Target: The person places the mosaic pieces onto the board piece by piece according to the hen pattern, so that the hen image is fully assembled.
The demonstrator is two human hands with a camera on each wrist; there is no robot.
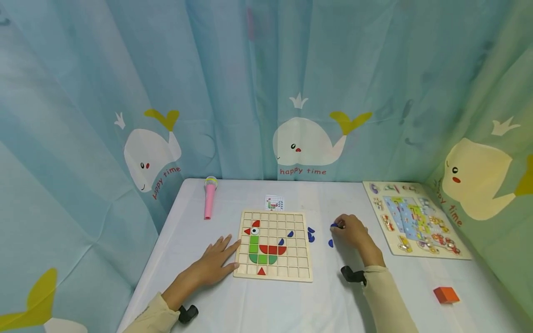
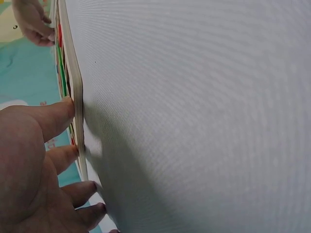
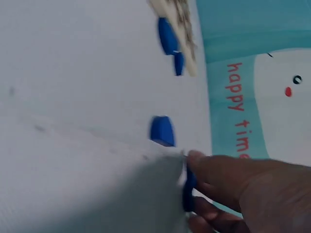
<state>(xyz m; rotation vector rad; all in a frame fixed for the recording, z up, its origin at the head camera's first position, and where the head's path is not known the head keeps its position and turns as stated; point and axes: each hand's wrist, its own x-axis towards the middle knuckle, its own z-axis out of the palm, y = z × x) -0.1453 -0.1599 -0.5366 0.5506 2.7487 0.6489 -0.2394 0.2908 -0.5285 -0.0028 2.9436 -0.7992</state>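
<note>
A wooden grid board [image 1: 293,273] lies on the table, with red, green and blue pieces forming a bird on it. My left hand [image 1: 216,261] is spread flat, its thumb and fingertips touching the board's left edge; the left wrist view shows the fingers [image 2: 60,158] against that edge. Right of the board, my right hand [image 1: 353,231] pinches a blue piece [image 3: 188,189] between thumb and fingers, close to the tabletop. A loose blue half-round piece [image 1: 331,243] lies just beside this hand. Several more blue pieces [image 1: 311,238] lie along the board's right edge.
Behind the board is a small picture card [image 1: 274,202] showing a bird on a grid. A pink toy microphone [image 1: 210,199] lies at the back left. To the right are a wooden picture puzzle [image 1: 393,233] and an orange block [image 1: 446,295]. Curtains [image 1: 241,92] surround the table.
</note>
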